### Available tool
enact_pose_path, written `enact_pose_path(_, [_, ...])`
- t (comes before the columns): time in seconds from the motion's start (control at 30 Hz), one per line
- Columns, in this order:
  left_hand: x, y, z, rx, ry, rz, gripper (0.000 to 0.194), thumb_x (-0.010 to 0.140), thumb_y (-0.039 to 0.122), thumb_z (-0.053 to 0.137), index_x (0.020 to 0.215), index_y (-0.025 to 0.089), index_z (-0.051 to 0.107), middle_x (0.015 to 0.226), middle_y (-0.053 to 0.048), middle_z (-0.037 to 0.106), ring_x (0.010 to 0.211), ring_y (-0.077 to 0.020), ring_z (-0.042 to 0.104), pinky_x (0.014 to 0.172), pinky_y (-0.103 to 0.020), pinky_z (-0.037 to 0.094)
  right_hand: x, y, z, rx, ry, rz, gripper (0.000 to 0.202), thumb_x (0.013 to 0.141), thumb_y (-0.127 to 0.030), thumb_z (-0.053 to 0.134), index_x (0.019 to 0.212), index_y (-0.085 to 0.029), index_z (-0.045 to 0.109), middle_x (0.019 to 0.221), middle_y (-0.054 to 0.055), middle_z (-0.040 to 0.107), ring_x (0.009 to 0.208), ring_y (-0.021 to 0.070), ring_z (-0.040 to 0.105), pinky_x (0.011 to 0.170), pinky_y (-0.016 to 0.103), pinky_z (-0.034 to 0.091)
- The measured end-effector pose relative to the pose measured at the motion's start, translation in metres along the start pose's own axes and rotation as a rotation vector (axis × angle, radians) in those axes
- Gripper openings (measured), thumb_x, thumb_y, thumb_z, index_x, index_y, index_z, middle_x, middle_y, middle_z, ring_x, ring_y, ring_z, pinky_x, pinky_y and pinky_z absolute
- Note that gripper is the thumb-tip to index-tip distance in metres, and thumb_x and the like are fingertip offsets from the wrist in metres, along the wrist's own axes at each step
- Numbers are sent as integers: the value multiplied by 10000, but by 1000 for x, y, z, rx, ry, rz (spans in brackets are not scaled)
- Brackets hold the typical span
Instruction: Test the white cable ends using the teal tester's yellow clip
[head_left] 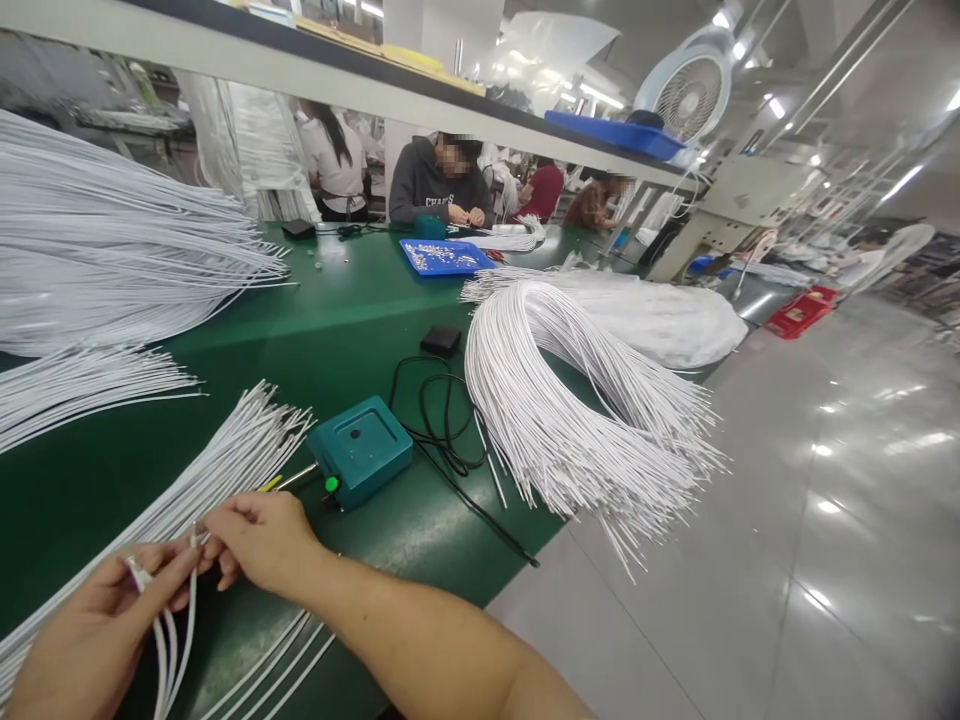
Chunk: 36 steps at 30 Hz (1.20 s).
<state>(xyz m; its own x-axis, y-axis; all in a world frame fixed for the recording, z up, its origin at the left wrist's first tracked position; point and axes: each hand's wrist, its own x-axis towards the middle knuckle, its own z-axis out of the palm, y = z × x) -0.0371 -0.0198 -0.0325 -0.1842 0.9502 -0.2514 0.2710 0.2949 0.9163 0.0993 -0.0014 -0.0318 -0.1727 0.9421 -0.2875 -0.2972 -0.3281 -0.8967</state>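
At the lower left, my left hand (112,610) is closed round several white cables (169,640) that hang down in loops. My right hand (259,540) meets it at the fingertips, pinching the end of a white cable. Behind both hands lies a bundle of white cables (232,450) with its ends fanned out. Just beyond my right hand is a teal box (364,445) with a green knob and a metal rod pointing toward the bundle. Something yellow, partly hidden, shows beside the rod.
Black cord (450,440) curls right of the teal box, near a black block (441,340). A large looped cable bundle (510,380) overhangs the table's right edge. More white cables (97,240) lie left. Opposite, a person (442,185) sits behind a blue tray (446,258) of small parts.
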Motion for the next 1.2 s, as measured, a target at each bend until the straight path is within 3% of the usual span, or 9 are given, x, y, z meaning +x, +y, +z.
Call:
enact_pose_path(0.13, [-2, 11, -1, -58, -81, 139, 339, 578, 488, 775, 706, 243, 578, 662, 81, 607, 614, -132, 570, 584, -256, 507, -3, -6, -1, -65, 6, -10, 247, 593, -339, 752, 731, -173, 633, 604, -51, 590, 467, 75, 520, 398, 179, 450])
enact_pose_path(0.3, [2, 18, 2, -230, -105, 203, 377, 674, 423, 740, 710, 190, 446, 734, 30, 596, 623, -95, 556, 584, -212, 448, 2, -19, 0, -63, -45, -104, 146, 688, -291, 624, 644, -152, 609, 538, -51, 562, 423, 51, 459, 421, 177, 413])
enact_pose_path(0.4, [5, 17, 1, -292, -122, 220, 348, 704, 377, 725, 745, 189, 434, 740, 32, 578, 567, -66, 515, 542, -196, 405, 5, -22, 3, 11, -50, -92, 160, 693, -299, 628, 632, -156, 588, 481, -71, 494, 410, 47, 420, 440, 183, 427])
enact_pose_path(0.57, [0, 23, -2, -344, -178, 244, 329, 750, 350, 689, 747, 194, 400, 739, 25, 583, 633, -86, 568, 539, -194, 390, -1, -25, 5, 110, -59, 3, 170, 676, -276, 653, 607, -162, 546, 422, -115, 356, 361, 23, 268, 385, 175, 371])
enact_pose_path(0.67, [-1, 24, -2, -354, -200, 253, 344, 764, 353, 676, 735, 197, 371, 742, 23, 592, 620, -82, 560, 524, -194, 372, -1, -27, 3, 103, -110, 34, 180, 696, -295, 647, 632, -160, 546, 428, -111, 392, 332, 14, 212, 334, 167, 328])
enact_pose_path(0.8, [-1, 22, -3, -347, -261, 264, 328, 802, 343, 644, 741, 197, 357, 718, 29, 588, 597, -72, 532, 531, -195, 354, 1, -29, 2, 154, -234, 58, 309, 778, -467, 575, 760, -159, 595, 398, -100, 422, 306, 35, 223, 312, 174, 347])
enact_pose_path(0.87, [-2, 21, -2, -346, -313, 259, 324, 810, 335, 640, 745, 197, 354, 691, 33, 582, 598, -77, 530, 535, -197, 346, 3, -28, 0, 170, -275, 95, 388, 783, -539, 561, 726, -157, 592, 362, -98, 384, 302, 47, 257, 303, 175, 345])
enact_pose_path(0.97, [-2, 21, -3, -345, -356, 264, 321, 812, 328, 643, 746, 195, 358, 660, 38, 571, 594, -82, 529, 541, -201, 345, 6, -24, -3, 166, -319, 131, 400, 781, -519, 601, 615, -157, 564, 334, -96, 345, 288, 43, 250, 300, 172, 336])
enact_pose_path(1.2, [0, 17, -6, -334, -337, 277, 318, 811, 331, 644, 741, 195, 365, 671, 44, 544, 607, -84, 528, 568, -211, 374, 8, -24, -10, 275, -469, 236, 484, 813, -462, 596, 456, -155, 483, 352, -76, 372, 302, 18, 199, 356, 176, 377])
